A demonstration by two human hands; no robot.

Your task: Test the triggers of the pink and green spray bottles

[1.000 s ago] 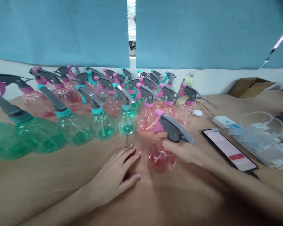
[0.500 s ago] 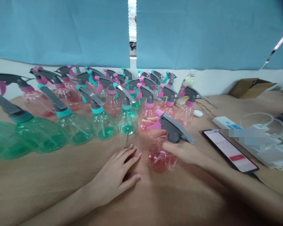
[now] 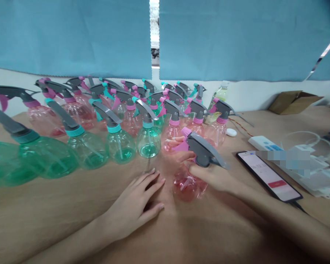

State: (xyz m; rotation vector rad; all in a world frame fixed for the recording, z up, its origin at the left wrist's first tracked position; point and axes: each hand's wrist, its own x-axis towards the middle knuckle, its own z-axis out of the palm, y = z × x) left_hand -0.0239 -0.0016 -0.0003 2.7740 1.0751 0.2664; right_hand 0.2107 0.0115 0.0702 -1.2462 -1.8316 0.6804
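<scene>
My right hand [image 3: 202, 172] is closed round the neck of a pink spray bottle [image 3: 187, 187], which stands on the table with some liquid inside. The bottle's grey and pink trigger head shows above my fingers, pointing up and left. Flat on the wooden table [image 3: 79, 205], my left hand [image 3: 136, 203] rests with its fingers apart and nothing in them, just left of that bottle. Green spray bottles [image 3: 148, 145] line the front left, and pink ones [image 3: 216, 132] stand right behind my right hand.
Several more green and pink bottles fill the back of the table. At the right lie a phone [image 3: 269, 176] with a cable, a white power strip [image 3: 266, 145] and a small white round object [image 3: 231, 132]. An open cardboard box [image 3: 291, 102] is at the back right.
</scene>
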